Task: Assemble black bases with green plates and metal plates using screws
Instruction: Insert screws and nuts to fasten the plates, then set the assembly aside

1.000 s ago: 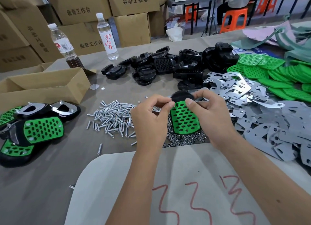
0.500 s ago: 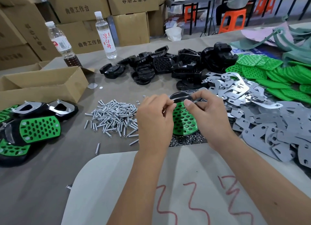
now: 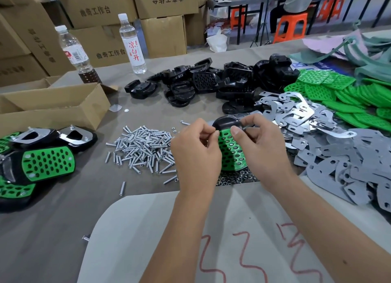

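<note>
Head view. Centre: the left hand [image 3: 195, 153] and right hand [image 3: 263, 149] hold one black base [image 3: 226, 122] fitted with a green plate [image 3: 231, 153] just above the table [image 3: 53, 229]. The right thumb and fingers curl round the part's right edge. The left thumb and forefinger pinch at the plate's upper left corner; whether a screw sits between them cannot be told. Left of the hands lies a pile of screws [image 3: 143, 149]; a heap of small nuts [image 3: 237, 179] lies under the held part. Behind: loose black bases [image 3: 211, 83]. Right: metal plates [image 3: 306, 117] and green plates [image 3: 349, 96], in touching heaps. Far left: finished assemblies [image 3: 42, 162] beside an open cardboard box [image 3: 53, 109]. Two bottles [image 3: 132, 45] stand near the far edge.
</note>
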`<state>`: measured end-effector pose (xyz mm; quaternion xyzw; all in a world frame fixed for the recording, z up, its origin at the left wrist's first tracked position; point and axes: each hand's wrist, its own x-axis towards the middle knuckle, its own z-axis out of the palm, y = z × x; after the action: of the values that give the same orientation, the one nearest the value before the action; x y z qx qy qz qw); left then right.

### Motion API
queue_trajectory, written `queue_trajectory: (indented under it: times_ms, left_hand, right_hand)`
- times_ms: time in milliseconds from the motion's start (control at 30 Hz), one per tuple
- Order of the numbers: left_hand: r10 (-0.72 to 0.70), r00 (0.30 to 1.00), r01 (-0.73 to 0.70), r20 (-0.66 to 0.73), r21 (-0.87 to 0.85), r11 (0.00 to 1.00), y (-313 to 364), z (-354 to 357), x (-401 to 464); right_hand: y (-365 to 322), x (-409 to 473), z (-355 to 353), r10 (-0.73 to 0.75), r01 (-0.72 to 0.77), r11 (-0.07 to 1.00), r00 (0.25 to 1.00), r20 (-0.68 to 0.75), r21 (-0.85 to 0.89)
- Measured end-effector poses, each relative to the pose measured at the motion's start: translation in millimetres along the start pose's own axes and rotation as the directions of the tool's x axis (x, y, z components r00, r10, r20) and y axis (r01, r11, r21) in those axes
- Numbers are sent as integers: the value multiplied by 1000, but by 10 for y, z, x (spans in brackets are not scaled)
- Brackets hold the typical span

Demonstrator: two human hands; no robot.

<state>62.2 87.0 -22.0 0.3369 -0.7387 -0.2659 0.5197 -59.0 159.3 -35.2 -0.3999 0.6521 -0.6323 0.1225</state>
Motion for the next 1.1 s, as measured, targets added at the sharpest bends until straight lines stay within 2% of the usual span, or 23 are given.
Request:
queue_trajectory:
  times_ms: [67,133,233,333,500,600,667,767,833,867,933,1000,1100]
  left_hand:
    - [57,998,-58,24,45,997,14,24,-24]
    - [40,999,-39,37,-6,999,19,40,-34]
    - [-106,991,121,80,-215,969,16,27,-7]
    - [-198,970,237,144,-347,907,-25,9,36]
    - [-324,938,347,124,-344,873,-84,-22,76]
    - [-401,899,438,177,-344,831,-81,-68,95]
    - [-385,900,431,205,-283,857,-80,-130,133]
    - [-278,904,336,324,-137,932,-118,-441,286]
    - [-261,875,244,407,95,965,-186,-727,385]
    - [-286,856,184,431,264,947,-221,-851,400]
    - [-384,801,98,459,532,841,-267,-1019,380]
    - [-488,744,118,455,630,767,-285,-1060,339]
    - [-539,714,140,447,664,735,-325,-1032,324]
  right_hand:
    - [-15,-4,-15,-6,6,1000,1000,-12,-11]
    - [-52,6,-34,-13,13,1000,1000,-27,17]
    - [-111,27,-27,26,-20,993,999,-47,115]
    - [-125,14,-14,13,-8,993,999,-43,119]
    - [-167,-27,-14,4,-4,976,1000,4,217]
    - [-209,-34,-16,1,-11,971,999,40,237]
    - [-212,-44,-8,8,-18,973,999,46,230]
    - [-207,-65,16,40,-50,979,998,53,200]
    - [-175,-77,35,37,-43,994,997,63,96]
    - [-157,-84,40,9,-10,1000,999,48,2]
    - [-147,-86,52,-52,49,984,999,-11,-174]
    - [-145,-80,46,-87,70,954,995,-45,-290]
    - [-123,-60,16,-87,51,905,994,-65,-423]
